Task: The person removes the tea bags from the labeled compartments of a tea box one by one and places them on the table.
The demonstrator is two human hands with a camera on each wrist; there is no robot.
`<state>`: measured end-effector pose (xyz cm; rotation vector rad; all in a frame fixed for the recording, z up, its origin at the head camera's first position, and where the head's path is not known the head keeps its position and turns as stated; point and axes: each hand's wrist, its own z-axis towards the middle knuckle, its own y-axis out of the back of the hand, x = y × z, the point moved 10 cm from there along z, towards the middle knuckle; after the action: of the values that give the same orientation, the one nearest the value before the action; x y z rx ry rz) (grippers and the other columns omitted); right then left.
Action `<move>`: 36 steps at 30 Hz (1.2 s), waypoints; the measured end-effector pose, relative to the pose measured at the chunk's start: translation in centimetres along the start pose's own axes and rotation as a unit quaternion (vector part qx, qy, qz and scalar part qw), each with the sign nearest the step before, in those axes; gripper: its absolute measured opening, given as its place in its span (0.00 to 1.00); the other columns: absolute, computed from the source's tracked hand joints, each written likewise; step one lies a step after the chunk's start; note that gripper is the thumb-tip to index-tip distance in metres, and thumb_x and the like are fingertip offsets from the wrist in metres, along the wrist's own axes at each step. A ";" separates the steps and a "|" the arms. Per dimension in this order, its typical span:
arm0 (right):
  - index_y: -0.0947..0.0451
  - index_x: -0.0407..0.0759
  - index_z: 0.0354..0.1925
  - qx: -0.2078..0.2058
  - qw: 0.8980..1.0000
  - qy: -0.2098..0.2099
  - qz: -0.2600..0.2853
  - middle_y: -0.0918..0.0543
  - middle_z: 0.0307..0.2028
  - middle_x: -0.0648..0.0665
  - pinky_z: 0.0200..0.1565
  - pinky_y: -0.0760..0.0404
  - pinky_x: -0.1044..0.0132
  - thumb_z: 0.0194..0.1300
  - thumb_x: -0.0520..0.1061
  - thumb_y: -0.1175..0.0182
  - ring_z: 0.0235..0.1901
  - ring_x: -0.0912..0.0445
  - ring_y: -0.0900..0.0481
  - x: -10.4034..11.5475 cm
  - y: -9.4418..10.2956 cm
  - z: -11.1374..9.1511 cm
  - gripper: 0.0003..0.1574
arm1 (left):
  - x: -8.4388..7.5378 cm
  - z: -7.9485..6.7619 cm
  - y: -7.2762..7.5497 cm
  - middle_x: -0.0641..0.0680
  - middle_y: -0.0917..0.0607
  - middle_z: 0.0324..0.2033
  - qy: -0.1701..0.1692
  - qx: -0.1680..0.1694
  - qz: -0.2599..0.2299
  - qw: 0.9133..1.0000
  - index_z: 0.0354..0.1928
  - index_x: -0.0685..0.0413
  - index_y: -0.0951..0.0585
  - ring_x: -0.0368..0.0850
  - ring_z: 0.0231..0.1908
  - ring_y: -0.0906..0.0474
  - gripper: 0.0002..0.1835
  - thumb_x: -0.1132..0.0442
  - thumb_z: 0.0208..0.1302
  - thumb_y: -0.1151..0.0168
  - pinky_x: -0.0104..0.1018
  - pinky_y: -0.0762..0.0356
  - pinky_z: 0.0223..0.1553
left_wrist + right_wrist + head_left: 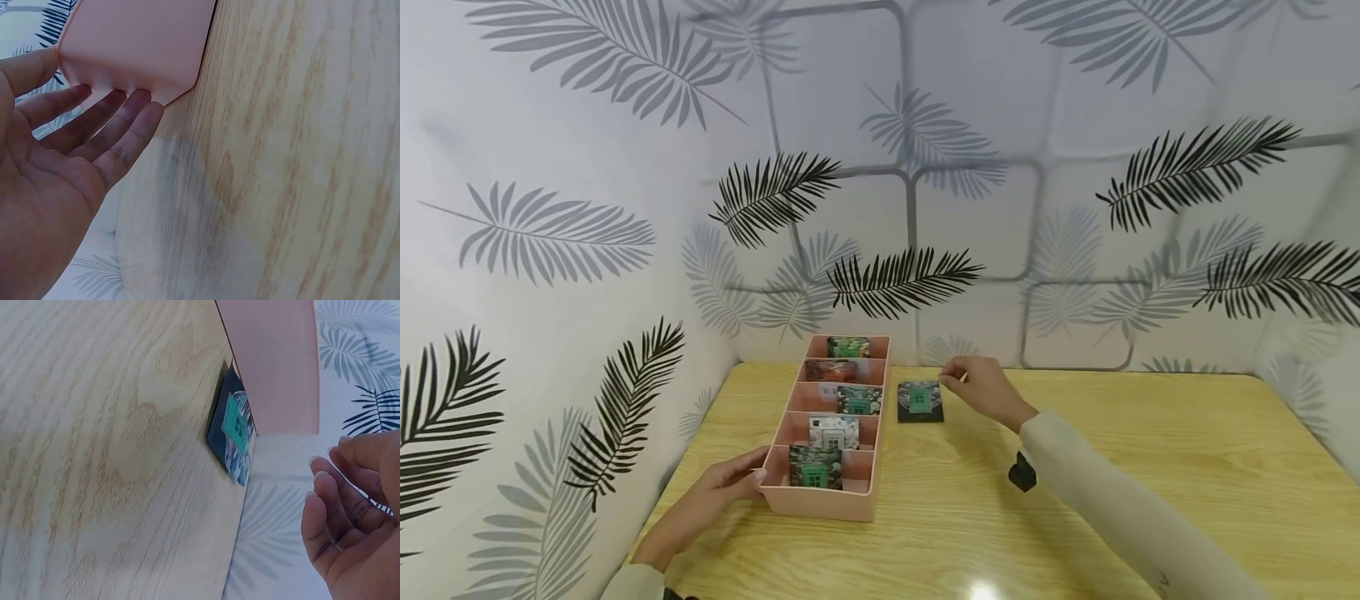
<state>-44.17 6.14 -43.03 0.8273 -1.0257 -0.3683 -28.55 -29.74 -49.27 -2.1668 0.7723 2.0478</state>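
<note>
A long pink divided box (823, 502) stands on the table, with a small printed packet in each compartment. My left hand (730, 482) is at its near left corner; in the left wrist view the spread fingertips (139, 97) touch the outer wall and the thumb reaches the edge. To the right of the box lies a dark square packet (920, 402) with a green label, flat on the table. My right hand (985, 385) is just right of this packet, its fingers loosely bent. In the right wrist view nothing shows between those fingers (315, 519), apart from the packet.
The light wooden table (1112, 450) backs onto a wall (970, 225) with leaf patterns, and another patterned wall (535, 333) stands on the left. A nearby packet (815, 468) with a green label leans in the nearest compartment.
</note>
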 end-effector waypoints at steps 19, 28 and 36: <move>0.12 0.48 0.44 0.014 0.998 0.059 0.035 0.13 0.36 0.51 0.31 0.20 0.64 0.73 0.44 0.34 0.27 0.58 0.21 6.2 -1.8 -1.4 0.05 | 0.4 -0.1 0.1 0.62 0.42 0.78 0.013 -0.021 0.000 1.000 0.81 0.59 0.43 0.62 0.76 0.45 0.34 0.52 0.82 0.48 0.39 0.26 0.64; 0.12 0.49 0.43 0.035 0.994 0.093 0.047 0.14 0.34 0.56 0.29 0.23 0.65 0.73 0.45 0.35 0.24 0.57 0.23 9.5 -3.4 -2.4 0.05 | 0.2 -0.2 0.1 0.64 0.42 0.78 0.009 -0.027 -0.003 1.000 0.80 0.61 0.42 0.63 0.75 0.45 0.34 0.54 0.82 0.47 0.37 0.25 0.63; 0.12 0.47 0.46 0.053 0.990 0.116 0.052 0.16 0.34 0.58 0.28 0.24 0.66 0.74 0.45 0.35 0.25 0.56 0.23 11.5 -5.3 -2.7 0.07 | 0.1 0.1 0.1 0.67 0.42 0.77 -0.008 -0.022 -0.008 1.000 0.80 0.64 0.43 0.65 0.71 0.37 0.35 0.54 0.81 0.47 0.47 0.24 0.63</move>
<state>-35.64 -3.33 -40.71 0.8855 -0.8709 -0.1263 -28.67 -29.84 -49.30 -2.1689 0.7122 2.0904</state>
